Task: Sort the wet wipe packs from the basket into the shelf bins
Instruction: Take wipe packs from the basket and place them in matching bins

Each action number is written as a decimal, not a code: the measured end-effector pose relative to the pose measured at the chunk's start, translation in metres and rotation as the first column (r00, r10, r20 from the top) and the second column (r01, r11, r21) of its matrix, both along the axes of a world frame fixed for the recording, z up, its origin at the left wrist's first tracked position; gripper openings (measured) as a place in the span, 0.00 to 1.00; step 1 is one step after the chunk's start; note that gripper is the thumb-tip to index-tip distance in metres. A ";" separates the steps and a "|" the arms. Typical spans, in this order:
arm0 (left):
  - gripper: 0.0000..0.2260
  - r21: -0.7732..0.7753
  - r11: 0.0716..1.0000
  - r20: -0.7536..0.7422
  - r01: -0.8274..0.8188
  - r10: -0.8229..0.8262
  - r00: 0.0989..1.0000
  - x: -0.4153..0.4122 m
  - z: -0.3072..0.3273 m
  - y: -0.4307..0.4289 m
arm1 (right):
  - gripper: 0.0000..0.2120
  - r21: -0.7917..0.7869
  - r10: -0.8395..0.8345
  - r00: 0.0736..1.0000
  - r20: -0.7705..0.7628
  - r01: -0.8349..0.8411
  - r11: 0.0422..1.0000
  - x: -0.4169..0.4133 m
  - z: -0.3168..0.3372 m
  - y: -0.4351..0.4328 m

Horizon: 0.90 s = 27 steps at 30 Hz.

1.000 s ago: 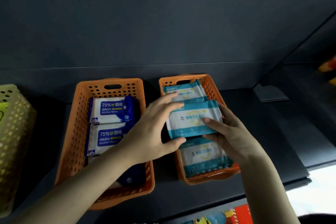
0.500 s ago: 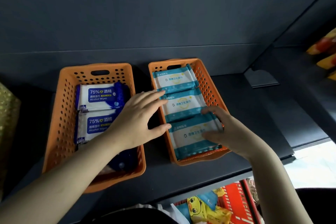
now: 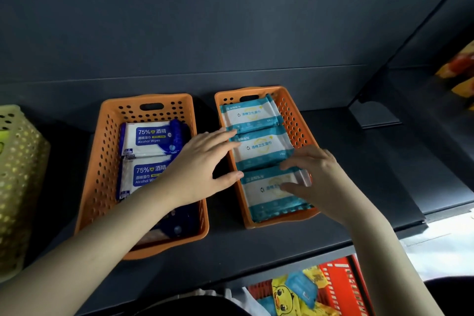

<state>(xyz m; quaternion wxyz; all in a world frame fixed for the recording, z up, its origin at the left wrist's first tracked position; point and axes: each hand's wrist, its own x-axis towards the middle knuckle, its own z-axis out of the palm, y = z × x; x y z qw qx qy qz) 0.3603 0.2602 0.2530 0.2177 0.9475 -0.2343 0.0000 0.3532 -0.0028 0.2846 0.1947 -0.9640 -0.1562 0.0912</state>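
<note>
three teal wipe packs are seen lying flat in a row in the right orange bin (image 3: 295, 120) on the dark shelf (image 3: 384, 161): the far teal pack (image 3: 250, 114), the middle teal pack (image 3: 259, 147) and the near teal pack (image 3: 266, 200), each overlapping the next a little. two blue alcohol wipe packs (image 3: 151, 136) are stacked along the left orange bin (image 3: 102, 161). more packs are left in the red basket (image 3: 341, 287) below the shelf edge, among them a loose teal pack (image 3: 301, 287) and a yellow duck-printed pack (image 3: 282, 295). a yellow-green basket (image 3: 18, 161) is set at the far left.

the left hand (image 3: 202, 164) is held flat and spread over the gap between the bins, its fingertips touching the left edge of the middle teal pack; nothing is gripped. the right hand (image 3: 315, 177) is laid over the right end of the near teal pack with fingers loosely extended, and nothing is clasped; whether the pack is being pressed or only touched cannot be told.

the packs are judged to be light and soft, a damp pad in a thin film that gives under the fingers and is likely a little slick. they are not fragile, but the film can be crumpled and the resealable flap on top lifted if it is caught. each is best taken by its long edges, thumb below and fingers above, and laid down flat so that the row is kept even. the next pack is probably to be fetched from the red basket.
</note>
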 end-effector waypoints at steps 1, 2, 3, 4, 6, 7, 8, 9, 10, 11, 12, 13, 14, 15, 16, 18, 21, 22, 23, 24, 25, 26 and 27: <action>0.35 0.016 1.000 -0.007 0.004 -0.004 1.000 -0.001 0.001 0.000 | 0.18 -0.010 0.015 1.000 -0.019 -0.015 1.000 0.000 -0.002 0.000; 0.35 0.028 1.000 -0.015 0.007 -0.006 1.000 -0.003 0.003 -0.001 | 0.17 -0.003 0.011 0.998 -0.059 -0.011 1.000 0.000 -0.004 0.000; 0.35 0.038 0.999 -0.022 0.007 -0.006 1.000 -0.006 0.004 -0.002 | 0.17 0.009 -0.001 0.995 -0.101 0.002 1.000 0.000 -0.004 0.001; 0.34 0.051 0.999 -0.029 0.003 -0.002 1.000 -0.008 0.006 -0.002 | 0.17 0.012 -0.008 0.992 -0.123 0.009 1.000 0.000 -0.004 0.001; 0.30 0.090 0.996 -0.053 -0.006 0.011 0.999 -0.010 0.010 -0.004 | 0.17 -0.009 0.002 0.992 -0.123 -0.003 1.000 0.001 -0.003 0.002; 0.29 0.103 0.995 -0.067 -0.009 0.016 0.998 -0.011 0.012 -0.006 | 0.17 -0.014 0.009 0.993 -0.116 -0.010 1.000 0.001 -0.002 0.002; 0.29 0.105 0.994 -0.081 -0.013 0.022 0.997 -0.013 0.014 -0.007 | 0.17 -0.015 0.011 0.995 -0.098 -0.013 1.000 0.001 -0.001 0.003; 0.28 0.102 0.995 -0.095 -0.018 0.027 0.995 -0.015 0.018 -0.008 | 0.19 -0.018 0.004 0.997 -0.073 -0.005 1.000 -0.001 0.000 0.005; 0.28 0.101 0.995 -0.106 -0.021 0.032 0.994 -0.017 0.021 -0.008 | 0.20 -0.015 -0.009 0.999 -0.033 0.008 1.000 -0.003 0.002 0.006; 0.28 0.100 0.995 -0.111 -0.025 0.036 0.993 -0.020 0.024 -0.008 | 0.21 0.002 -0.028 0.999 0.017 0.028 1.000 -0.008 0.004 0.008; 0.28 0.097 0.995 -0.105 -0.031 0.042 0.994 -0.025 0.027 -0.006 | 0.21 0.038 -0.049 0.996 0.072 0.046 0.998 -0.014 0.006 0.011; 0.27 0.087 0.995 -0.092 -0.041 0.049 0.995 -0.031 0.031 -0.004 | 0.21 0.080 -0.069 0.990 0.125 0.059 0.995 -0.021 0.009 0.013; 0.27 0.072 0.996 -0.074 -0.053 0.058 0.996 -0.039 0.035 -0.001 | 0.21 0.118 -0.086 0.981 0.174 0.066 0.991 -0.030 0.012 0.017; 0.26 0.055 0.996 -0.055 -0.068 0.071 0.996 -0.049 0.040 0.002 | 0.20 0.145 -0.102 0.972 0.212 0.072 0.987 -0.041 0.016 0.020; 0.26 0.036 0.996 -0.038 -0.087 0.088 0.995 -0.060 0.044 0.006 | 0.20 0.164 -0.114 0.963 0.245 0.075 0.984 -0.052 0.018 0.023; 0.24 -0.016 0.992 -0.008 -0.125 0.125 0.992 -0.087 0.049 0.015 | 0.19 0.188 -0.137 0.946 0.293 0.084 0.979 -0.078 0.022 0.029; 0.21 -0.114 0.983 0.037 -0.143 0.148 0.988 -0.138 0.051 0.027 | 0.19 0.224 -0.199 0.932 0.304 0.133 0.966 -0.126 0.024 0.034; 0.20 -0.143 0.981 0.041 -0.133 0.140 0.989 -0.158 0.051 0.030 | 0.18 0.235 -0.219 0.927 0.304 0.150 0.960 -0.145 0.023 0.035; 0.20 -0.168 0.979 0.034 -0.117 0.125 0.992 -0.180 0.049 0.032 | 0.17 0.247 -0.232 0.924 0.304 0.158 0.956 -0.165 0.021 0.036; 0.20 -0.181 0.978 0.022 -0.100 0.106 0.994 -0.202 0.046 0.034 | 0.17 0.258 -0.233 0.923 0.306 0.156 0.953 -0.185 0.018 0.037; 0.20 -0.186 0.979 0.006 -0.086 0.088 0.996 -0.224 0.041 0.035 | 0.17 0.266 -0.233 0.923 0.306 0.152 0.952 -0.204 0.013 0.038; 0.20 -0.189 0.979 -0.010 -0.079 0.078 0.997 -0.244 0.036 0.035 | 0.17 0.262 -0.236 0.924 0.302 0.157 0.952 -0.223 0.006 0.039; 0.19 -0.194 0.978 -0.027 -0.083 0.079 0.996 -0.262 0.028 0.034 | 0.18 0.248 -0.246 0.925 0.289 0.176 0.953 -0.242 -0.001 0.038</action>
